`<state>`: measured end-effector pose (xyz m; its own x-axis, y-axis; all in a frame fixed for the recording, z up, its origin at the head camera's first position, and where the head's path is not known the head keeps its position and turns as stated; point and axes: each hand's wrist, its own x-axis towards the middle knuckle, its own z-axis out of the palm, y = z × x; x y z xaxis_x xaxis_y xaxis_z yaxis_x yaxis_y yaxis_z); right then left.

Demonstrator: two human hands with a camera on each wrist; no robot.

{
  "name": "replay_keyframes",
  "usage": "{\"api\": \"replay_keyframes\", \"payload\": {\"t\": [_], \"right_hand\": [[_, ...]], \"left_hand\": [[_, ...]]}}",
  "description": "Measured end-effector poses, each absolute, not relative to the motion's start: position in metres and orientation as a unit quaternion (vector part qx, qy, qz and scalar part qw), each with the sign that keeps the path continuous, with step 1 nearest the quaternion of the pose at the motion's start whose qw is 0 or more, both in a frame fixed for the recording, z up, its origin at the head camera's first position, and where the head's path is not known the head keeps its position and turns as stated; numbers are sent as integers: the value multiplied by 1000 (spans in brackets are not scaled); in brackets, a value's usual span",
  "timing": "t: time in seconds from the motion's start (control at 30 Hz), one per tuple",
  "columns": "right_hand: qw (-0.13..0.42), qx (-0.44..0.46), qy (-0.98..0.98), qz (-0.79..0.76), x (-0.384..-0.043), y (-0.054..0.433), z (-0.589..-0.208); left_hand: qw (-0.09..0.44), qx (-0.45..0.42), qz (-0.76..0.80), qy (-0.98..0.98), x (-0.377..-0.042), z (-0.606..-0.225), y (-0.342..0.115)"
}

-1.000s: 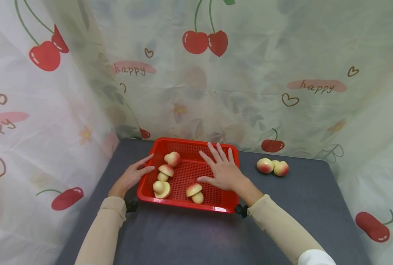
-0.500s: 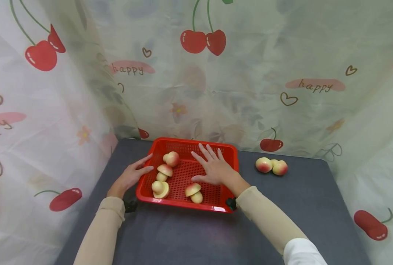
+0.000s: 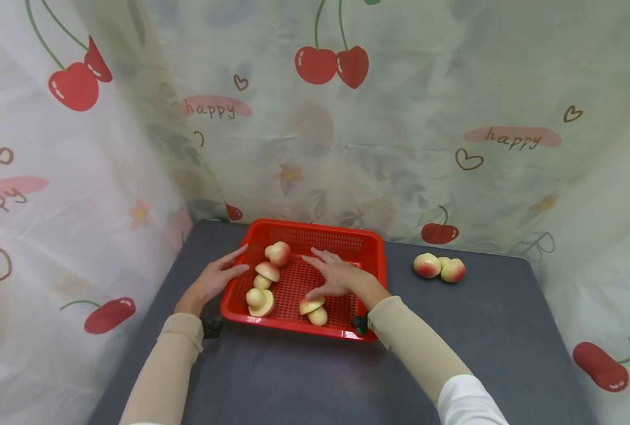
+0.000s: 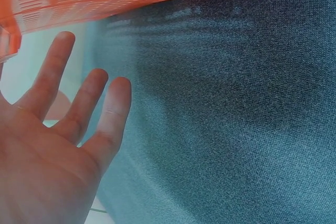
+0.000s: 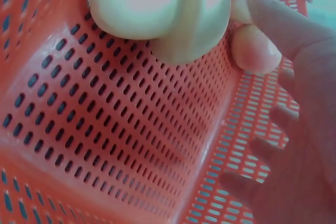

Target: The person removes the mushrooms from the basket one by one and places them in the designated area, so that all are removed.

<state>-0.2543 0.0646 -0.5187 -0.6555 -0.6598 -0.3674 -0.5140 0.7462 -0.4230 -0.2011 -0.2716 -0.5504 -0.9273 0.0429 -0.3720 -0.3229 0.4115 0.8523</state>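
A red plastic basket (image 3: 304,334) with slotted walls holds several toy mushrooms with cream stems and pink-tinged caps. Three of them, including the front mushroom (image 3: 260,302), line its left side, and another mushroom (image 3: 314,311) lies near the front middle. My left hand (image 3: 214,283) is at the basket's left rim. In the left wrist view its fingers (image 4: 116,108) spread loosely outside the wall. Over the basket's inside hovers my right hand (image 3: 341,277), fingers extended and slightly bent, thumb just above the front-middle mushroom. In the right wrist view nothing lies in the palm.
Two more pink-and-cream toy mushrooms (image 3: 440,267) lie on the dark grey table (image 3: 485,330), right of the basket. A pale curtain (image 3: 389,106) printed with cherries and hearts hangs close behind the table and along both sides.
My right hand has moved left and nearer over the basket, its fingers lowering and bending toward the front-middle mushroom. The left hand and the mushrooms stay where they were.
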Motion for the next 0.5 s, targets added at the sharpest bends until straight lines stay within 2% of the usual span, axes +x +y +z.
{"api": "replay_keyframes", "payload": {"t": [0.1,0.33,0.5], "right_hand": [[286,-318,889,-163,-256,64,-522],[319,-330,872,-170,-257,62,-528],[338,-345,849,-214,-257,60,-531]], "left_hand": [[171,-86,538,821,-202,-550,-272],[187,-79,553,808,-192,-521,-261],[180,-83,554,809,-200,-541,-268]]}}
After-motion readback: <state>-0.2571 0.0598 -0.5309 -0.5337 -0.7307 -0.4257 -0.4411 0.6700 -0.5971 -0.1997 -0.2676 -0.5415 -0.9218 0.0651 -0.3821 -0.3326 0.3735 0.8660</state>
